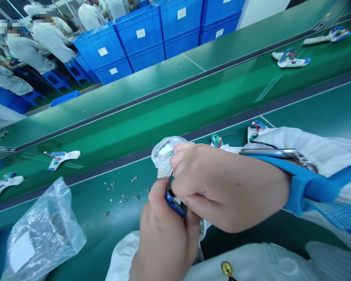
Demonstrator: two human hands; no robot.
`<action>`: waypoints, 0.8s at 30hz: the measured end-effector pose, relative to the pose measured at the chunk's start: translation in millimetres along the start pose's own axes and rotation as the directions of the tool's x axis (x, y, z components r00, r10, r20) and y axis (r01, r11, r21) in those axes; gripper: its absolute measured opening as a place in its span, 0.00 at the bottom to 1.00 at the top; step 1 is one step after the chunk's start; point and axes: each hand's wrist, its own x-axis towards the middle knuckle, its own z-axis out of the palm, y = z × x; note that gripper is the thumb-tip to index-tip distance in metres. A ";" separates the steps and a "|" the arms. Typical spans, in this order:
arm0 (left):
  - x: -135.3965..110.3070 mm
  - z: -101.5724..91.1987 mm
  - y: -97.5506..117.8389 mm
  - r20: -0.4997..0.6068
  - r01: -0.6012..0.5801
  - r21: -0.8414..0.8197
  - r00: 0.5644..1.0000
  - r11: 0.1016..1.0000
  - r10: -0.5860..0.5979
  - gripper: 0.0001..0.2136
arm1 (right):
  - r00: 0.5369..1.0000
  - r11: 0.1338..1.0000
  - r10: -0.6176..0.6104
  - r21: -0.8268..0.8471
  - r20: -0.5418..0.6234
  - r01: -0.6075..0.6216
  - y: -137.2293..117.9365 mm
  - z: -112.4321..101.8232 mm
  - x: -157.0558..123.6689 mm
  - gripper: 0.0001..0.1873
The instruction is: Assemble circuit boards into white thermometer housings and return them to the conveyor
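Note:
My left hand [169, 226] is closed around a small blue and black electronic part [175, 203], held at the middle of the view over the green bench. My right hand [222, 183] presses close against it from the right, its fingers curled in a pinch. A thin black wire [171, 178] rises from the part towards these fingers. What the right fingertips grip is hidden behind the hand. Just beyond the hands lies a clear plastic bag [163, 154] with a white label. Small metal screws [134, 179] are scattered to the left of the hands.
A larger clear bag [43, 230] lies at left. White curved housings with wired boards rest on the green conveyor [163, 113], one housing [66, 158] at left. A green circuit board [216, 139] lies past my right wrist. Blue crates [140, 35] and several people stand beyond.

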 end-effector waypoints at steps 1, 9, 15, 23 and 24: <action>-0.2 0.6 0.7 -0.002 -0.015 0.008 1.000 1.000 0.015 0.23 | 0.999 1.000 0.013 -0.001 0.048 -0.013 0.4 -0.7 0.9 0.17; 0.4 3.8 6.2 0.044 0.002 0.083 0.999 0.997 -0.006 0.20 | 0.980 0.998 0.061 0.009 0.190 -0.063 6.0 0.0 1.3 0.18; 3.8 -0.3 4.0 0.130 0.155 -0.109 0.981 0.982 -0.141 0.20 | 0.991 0.986 0.126 0.102 0.036 -0.129 11.3 4.3 -5.3 0.15; 4.6 -11.6 20.7 0.152 0.270 -0.380 0.962 0.885 -0.229 0.18 | 0.957 0.987 0.120 0.140 -0.264 -0.085 3.8 15.4 -14.4 0.12; 5.0 -13.0 21.8 0.169 0.285 -0.386 0.957 0.878 -0.236 0.18 | 0.961 0.988 0.105 0.138 -0.256 -0.071 3.1 15.5 -15.3 0.12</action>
